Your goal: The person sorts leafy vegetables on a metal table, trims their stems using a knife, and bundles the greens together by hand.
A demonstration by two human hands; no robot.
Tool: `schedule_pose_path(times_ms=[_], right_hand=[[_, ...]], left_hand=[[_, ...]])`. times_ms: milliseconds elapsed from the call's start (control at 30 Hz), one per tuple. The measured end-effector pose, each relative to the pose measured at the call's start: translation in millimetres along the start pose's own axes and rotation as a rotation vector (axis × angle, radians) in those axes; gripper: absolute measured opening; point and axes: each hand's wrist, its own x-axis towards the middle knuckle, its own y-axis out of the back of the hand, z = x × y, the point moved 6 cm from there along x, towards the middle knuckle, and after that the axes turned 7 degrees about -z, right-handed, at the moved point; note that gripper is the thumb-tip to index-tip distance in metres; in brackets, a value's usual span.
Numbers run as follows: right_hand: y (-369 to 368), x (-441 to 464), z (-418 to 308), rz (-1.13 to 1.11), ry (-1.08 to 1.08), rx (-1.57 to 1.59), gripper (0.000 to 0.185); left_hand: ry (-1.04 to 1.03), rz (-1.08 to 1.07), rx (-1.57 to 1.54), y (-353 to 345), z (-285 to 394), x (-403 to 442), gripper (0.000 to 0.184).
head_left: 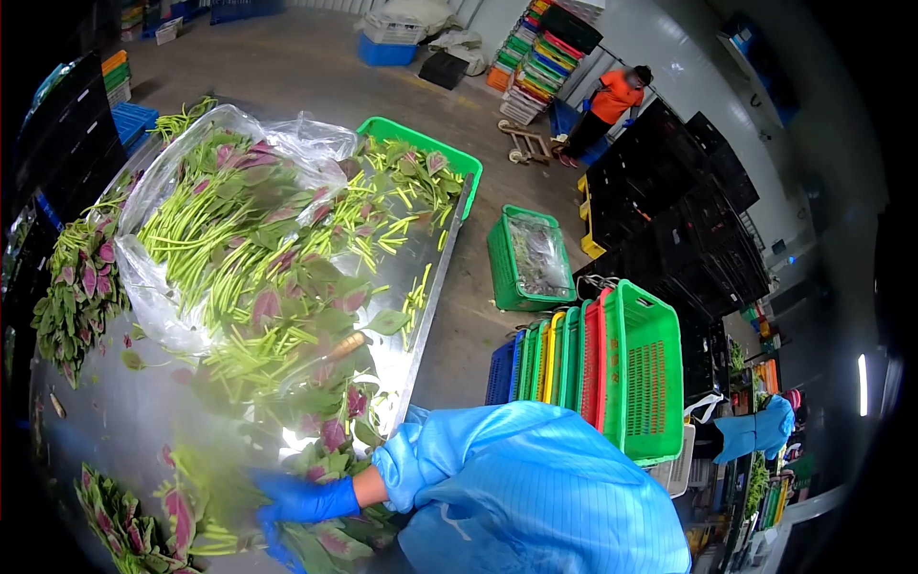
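Observation:
My right hand (311, 499), in a blue glove with a light blue sleeve, is low over the metal table (96, 407). Its blurred fingers are closed around some leafy greens (182, 512) with green stems and purple-centred leaves. My left hand cannot be made out. Just above the right hand, loose greens (330, 430) lie in a heap. A large pile of stems (206, 239) spills out of a clear plastic bag (143, 292) farther up the table. More bunches (81, 297) hang over the left edge.
A green crate (469, 172) touches the table's far corner. Right of the table are another green crate (499, 258) on the floor and a row of nested coloured crates (660, 373). A person in orange (617, 96) stands by black crates; a co-worker in blue (755, 432) is far right.

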Motion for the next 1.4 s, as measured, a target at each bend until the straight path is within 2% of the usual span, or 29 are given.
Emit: schedule_pose_path(times_ms=[67,100,200,233,333,367,467,600,700,900,1000,1100,1200,1300,1367,1400], right_hand=[[-7,4,4,-0.085,-0.035,-0.058,0.088],[-2,1,0,-0.049,-0.011,0.012,0.086],[7,6,15,-0.145,-0.330,0.066,0.076],[3,5,18,-0.011,-0.191,0.114,0.075],[25,-5,-27,-0.171,-0.332,0.042,0.088],[23,-2,-27,-0.075,-0.261,0.004,0.087],[10,6,-9,-0.146,-0.342,0.025,0.087],[4,10,2,-0.053,-0.271,-0.026,0.088],[17,0,-15,-0.144,-0.354,0.005,0.085],[23,-6,-14,-0.162,-0.425,0.008,0.085],[17,0,-7,-0.130,-0.358,0.020,0.086],[22,-5,-22,-0.207,-0.419,0.058,0.084],[8,-6,-24,-0.054,-0.215,0.025,0.071],[-16,-6,-8,-0.003,0.143,0.357,0.060],[-26,-5,33,-0.159,-0.113,0.565,0.046],[-29,0,59,-0.222,-0.192,0.424,0.038]], left_hand=[[0.000,0.000,0.007,0,1,1,0.030],[0.004,0.000,0.005,-1,1,2,0.030],[0.010,-0.002,0.014,0,2,5,0.031],[0.011,-0.006,0.018,-1,2,6,0.031],[0.015,-0.007,0.020,0,2,6,0.031],[0.019,-0.010,0.023,-1,1,7,0.031],[0.030,-0.018,0.020,-1,-2,8,0.031],[0.033,-0.018,0.020,2,-3,9,0.032],[0.039,-0.018,0.021,3,-6,10,0.032],[0.042,-0.005,0.020,3,-7,16,0.032],[0.042,0.006,0.014,2,-8,18,0.033],[0.034,0.009,0.009,3,-6,16,0.033],[0.019,0.012,-0.013,7,-3,11,0.033],[-0.033,0.036,-0.058,22,7,-8,0.034],[-0.077,0.032,-0.117,24,9,-28,0.034],[-0.096,0.022,-0.145,23,8,-38,0.034]])
